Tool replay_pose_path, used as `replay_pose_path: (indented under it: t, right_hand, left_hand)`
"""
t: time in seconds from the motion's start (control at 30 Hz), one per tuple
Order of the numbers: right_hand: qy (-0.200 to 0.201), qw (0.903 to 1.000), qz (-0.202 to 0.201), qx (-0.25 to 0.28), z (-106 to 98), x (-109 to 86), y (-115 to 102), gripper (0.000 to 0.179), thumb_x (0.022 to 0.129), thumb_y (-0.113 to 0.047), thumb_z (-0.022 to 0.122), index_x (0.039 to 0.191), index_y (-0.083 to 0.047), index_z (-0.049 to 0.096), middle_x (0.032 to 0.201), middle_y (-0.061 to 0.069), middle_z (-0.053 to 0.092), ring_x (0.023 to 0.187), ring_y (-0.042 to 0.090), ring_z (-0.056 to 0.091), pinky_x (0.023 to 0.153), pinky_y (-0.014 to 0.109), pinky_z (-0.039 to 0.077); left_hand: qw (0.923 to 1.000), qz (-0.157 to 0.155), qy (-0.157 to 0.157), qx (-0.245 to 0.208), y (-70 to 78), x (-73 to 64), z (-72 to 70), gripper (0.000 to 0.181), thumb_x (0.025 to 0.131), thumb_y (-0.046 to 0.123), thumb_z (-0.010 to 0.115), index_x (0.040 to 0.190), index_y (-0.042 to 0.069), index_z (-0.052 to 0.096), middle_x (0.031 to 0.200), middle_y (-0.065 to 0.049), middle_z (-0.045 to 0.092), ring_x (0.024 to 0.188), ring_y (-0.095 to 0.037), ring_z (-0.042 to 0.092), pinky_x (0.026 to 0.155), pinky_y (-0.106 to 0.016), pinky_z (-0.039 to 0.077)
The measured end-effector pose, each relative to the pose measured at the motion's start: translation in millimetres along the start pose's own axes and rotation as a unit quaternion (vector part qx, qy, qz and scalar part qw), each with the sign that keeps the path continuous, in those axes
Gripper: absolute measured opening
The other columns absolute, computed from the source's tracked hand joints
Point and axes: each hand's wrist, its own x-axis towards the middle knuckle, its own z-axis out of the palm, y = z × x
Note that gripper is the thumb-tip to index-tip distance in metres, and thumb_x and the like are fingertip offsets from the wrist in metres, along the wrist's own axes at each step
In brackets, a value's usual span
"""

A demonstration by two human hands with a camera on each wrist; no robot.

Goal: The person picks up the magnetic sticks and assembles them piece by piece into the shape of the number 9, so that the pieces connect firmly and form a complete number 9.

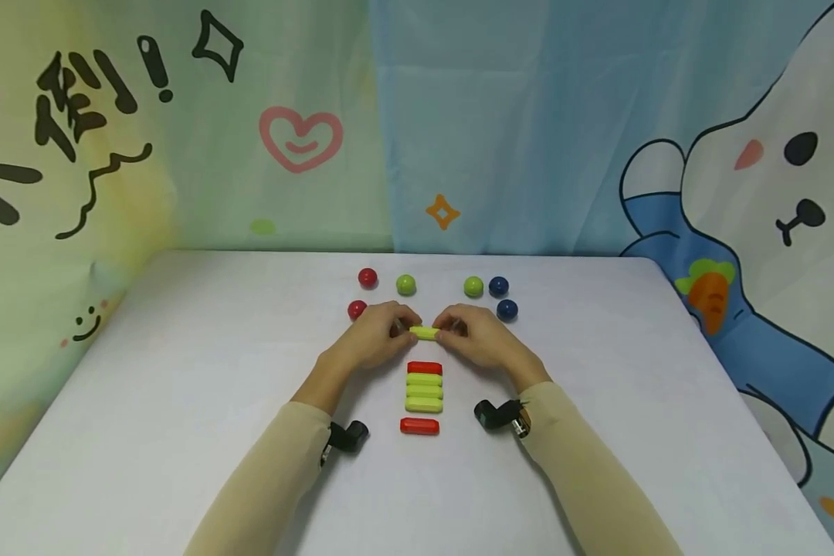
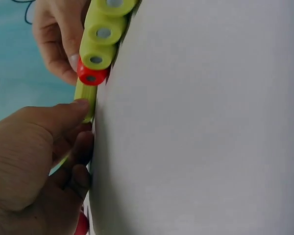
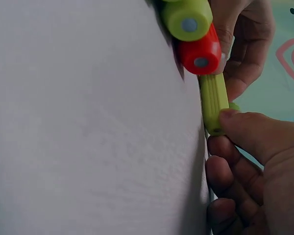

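Both hands meet at a short ribbed yellow-green rod lying crosswise over the table. My left hand pinches its left end between thumb and fingers. The other end is pinched by my right hand, as the right wrist view also shows, with the thumb on the rod. Just nearer to me, a red rod heads a row with three yellow-green rods stacked side by side behind it. Grey round discs show on the rod ends in the wrist views. Apart from that row, another red rod lies closer to me.
Beyond the hands are two red balls, two green balls and two dark blue balls. They sit on the white table. A printed cloth hangs behind the table's far edge.
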Motion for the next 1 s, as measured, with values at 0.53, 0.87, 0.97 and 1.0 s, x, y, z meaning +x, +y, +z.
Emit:
replay_pose_path:
  t: [0.53, 0.87, 0.97, 1.0]
  right_hand:
    - [-0.009, 0.9999, -0.011, -0.004, -3, 6.6, 2, 0.018, 0.099, -0.023, 0.067, 0.115, -0.017, 0.07, 0.108, -0.001, 0.068, 0.088, 0.016, 0.058, 0.079, 0.033, 0.049]
    - [0.024, 0.9977, -0.051, -0.037, -24, -5.6, 1, 0.023, 0.099, -0.023, 0.068, 0.118, -0.011, 0.071, 0.112, 0.002, 0.069, 0.092, 0.017, 0.063, 0.079, 0.035, 0.052]
    - [0.038, 0.9962, -0.062, -0.048, -29, -8.4, 2, 0.023, 0.098, -0.021, 0.069, 0.119, -0.009, 0.071, 0.113, 0.004, 0.069, 0.092, 0.017, 0.062, 0.079, 0.035, 0.052]
    - [0.041, 0.9956, -0.067, -0.053, -31, -8.6, 2, 0.023, 0.099, -0.021, 0.069, 0.119, -0.009, 0.071, 0.113, 0.004, 0.069, 0.093, 0.017, 0.062, 0.079, 0.035, 0.052]
  left_hand:
    - [0.9989, -0.013, 0.013, -0.043, -10.4, 3.5, 3.5, 0.019, 0.094, 0.022, 0.076, 0.113, 0.02, 0.075, 0.101, 0.006, 0.067, 0.085, -0.015, 0.058, 0.076, -0.029, 0.05]
    - [0.9988, -0.007, 0.021, -0.044, -13.1, 3.2, 4.5, 0.019, 0.094, 0.024, 0.076, 0.113, 0.021, 0.075, 0.102, 0.007, 0.066, 0.084, -0.015, 0.056, 0.075, -0.029, 0.049]
    - [0.9989, -0.004, 0.019, -0.044, -13.4, 3.3, 2.8, 0.02, 0.094, 0.025, 0.076, 0.114, 0.022, 0.075, 0.102, 0.007, 0.067, 0.086, -0.015, 0.056, 0.076, -0.03, 0.049]
    - [0.9989, -0.006, 0.019, -0.043, -13.6, 2.9, 2.2, 0.02, 0.094, 0.025, 0.076, 0.114, 0.022, 0.075, 0.102, 0.007, 0.067, 0.086, -0.015, 0.057, 0.077, -0.03, 0.049]
